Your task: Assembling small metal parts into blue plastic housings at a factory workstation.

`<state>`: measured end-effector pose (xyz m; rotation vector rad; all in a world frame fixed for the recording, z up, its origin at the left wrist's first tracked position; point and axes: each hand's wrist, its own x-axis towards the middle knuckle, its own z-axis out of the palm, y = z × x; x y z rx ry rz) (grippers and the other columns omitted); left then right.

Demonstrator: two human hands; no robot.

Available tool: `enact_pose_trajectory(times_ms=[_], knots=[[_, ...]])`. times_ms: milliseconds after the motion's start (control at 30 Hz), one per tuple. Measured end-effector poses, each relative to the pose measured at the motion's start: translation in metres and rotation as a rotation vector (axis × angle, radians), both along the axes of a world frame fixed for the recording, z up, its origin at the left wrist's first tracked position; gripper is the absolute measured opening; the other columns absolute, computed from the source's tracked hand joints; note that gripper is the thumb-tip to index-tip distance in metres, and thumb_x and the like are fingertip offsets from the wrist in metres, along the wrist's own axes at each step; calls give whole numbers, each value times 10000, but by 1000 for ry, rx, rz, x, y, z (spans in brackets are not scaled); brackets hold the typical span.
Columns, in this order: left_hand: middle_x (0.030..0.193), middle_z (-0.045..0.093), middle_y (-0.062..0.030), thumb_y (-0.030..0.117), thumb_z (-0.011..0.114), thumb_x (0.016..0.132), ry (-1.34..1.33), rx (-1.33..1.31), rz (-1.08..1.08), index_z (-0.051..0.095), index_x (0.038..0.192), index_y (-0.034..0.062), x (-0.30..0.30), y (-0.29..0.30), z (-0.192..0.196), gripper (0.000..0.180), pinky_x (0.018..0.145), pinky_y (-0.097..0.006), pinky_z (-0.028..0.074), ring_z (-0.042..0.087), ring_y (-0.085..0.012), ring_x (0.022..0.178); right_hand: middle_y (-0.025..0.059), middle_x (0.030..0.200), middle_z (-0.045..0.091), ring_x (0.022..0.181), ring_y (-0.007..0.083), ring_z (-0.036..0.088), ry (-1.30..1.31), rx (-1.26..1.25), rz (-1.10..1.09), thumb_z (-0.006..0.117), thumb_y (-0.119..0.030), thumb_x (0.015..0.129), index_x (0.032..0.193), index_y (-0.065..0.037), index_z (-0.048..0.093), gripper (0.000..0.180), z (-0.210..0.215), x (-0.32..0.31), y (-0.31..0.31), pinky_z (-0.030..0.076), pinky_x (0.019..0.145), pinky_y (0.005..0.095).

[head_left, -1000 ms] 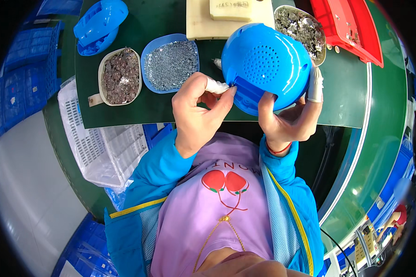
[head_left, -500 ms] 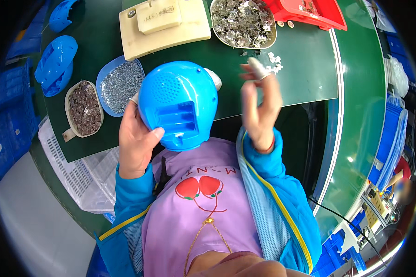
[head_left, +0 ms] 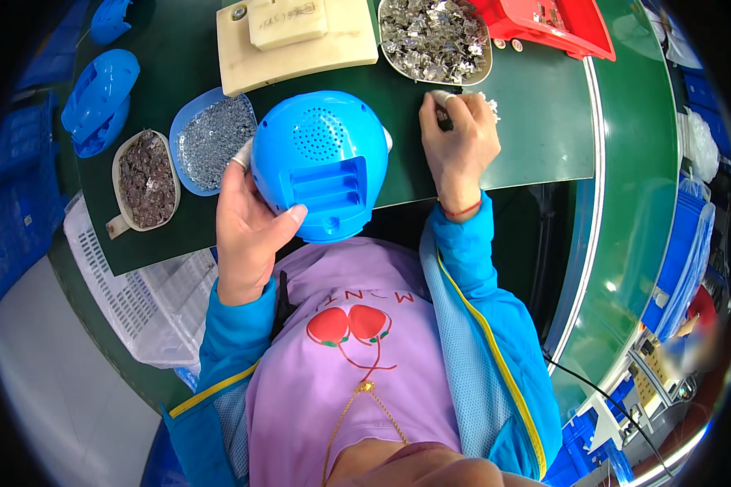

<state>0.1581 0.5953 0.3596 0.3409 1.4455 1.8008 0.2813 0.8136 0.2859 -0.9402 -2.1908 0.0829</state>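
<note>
A glossy blue plastic housing (head_left: 270,154) is in my left hand (head_left: 250,231), held at its left side above the table edge, with the thumb on its lower front. It has a round pattern of small holes and a recessed battery compartment facing up. My right hand (head_left: 461,150) is down at the green table, fingers curled together beside a few small white pieces (head_left: 493,105). Whatever is between those fingertips is hidden. White covers sit on fingertips of both hands. Just beyond the right hand stands a tray of small metal clips (head_left: 434,40).
Left of the housing are a blue tray of small metal parts (head_left: 215,142) and a cream scoop of brownish pieces (head_left: 146,180). Blue shells (head_left: 97,97) lie at far left. A cream block fixture (head_left: 300,57) and a red bin (head_left: 577,36) stand at the back.
My right hand has lowered to the table, its fingers closing near the white pieces. The housing has tilted and shifted slightly; a small light spot at its lower compartment edge no longer shows.
</note>
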Motion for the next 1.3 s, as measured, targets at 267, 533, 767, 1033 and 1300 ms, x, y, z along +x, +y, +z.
enact_pose_trajectory(times_ms=[267, 533, 767, 1033, 1300], knots=[[1384, 448, -196, -24, 714, 745, 4, 14, 59, 271, 1469, -55, -2, -1, -4, 849, 1125, -442, 361, 459, -272, 1313, 54, 701, 635, 522, 160, 590, 197, -439, 88, 786, -81, 783, 832, -61, 721, 84, 4, -2, -30, 459, 488, 282], [1367, 462, -204, 8, 732, 754, 20, 21, 57, 282, 1455, -65, -7, -5, -7, 836, 1109, -430, 385, 479, -273, 1293, 66, 770, 638, 575, 179, 611, 36, -491, 62, 755, -45, 821, 905, -49, 728, 89, 23, 21, -28, 464, 509, 297], [1354, 475, -201, 14, 740, 755, 0, 55, 51, 279, 1450, -65, -4, -2, 2, 838, 1089, -425, 412, 503, -268, 1272, 78, 901, 644, 683, 239, 637, -24, -419, 423, 771, -71, 801, 929, -73, 730, 135, 11, 14, -6, 509, 604, 329], [1379, 406, -218, -61, 739, 743, 177, 137, 116, 213, 1445, -33, 18, 5, -2, 877, 1048, -426, 471, 504, -297, 1270, 160, 872, 714, 753, 199, 705, 493, -509, 509, 762, 123, 749, 930, 22, 680, 223, 68, 15, -64, 558, 645, 276], [1433, 364, -230, -107, 707, 743, 411, 132, 135, 195, 1479, -18, 27, 6, 1, 901, 1047, -436, 475, 463, -313, 1314, 111, 859, 688, 685, 241, 650, 203, -116, 423, 817, 63, 666, 935, -29, 699, 308, 76, -1, -71, 510, 580, 304]])
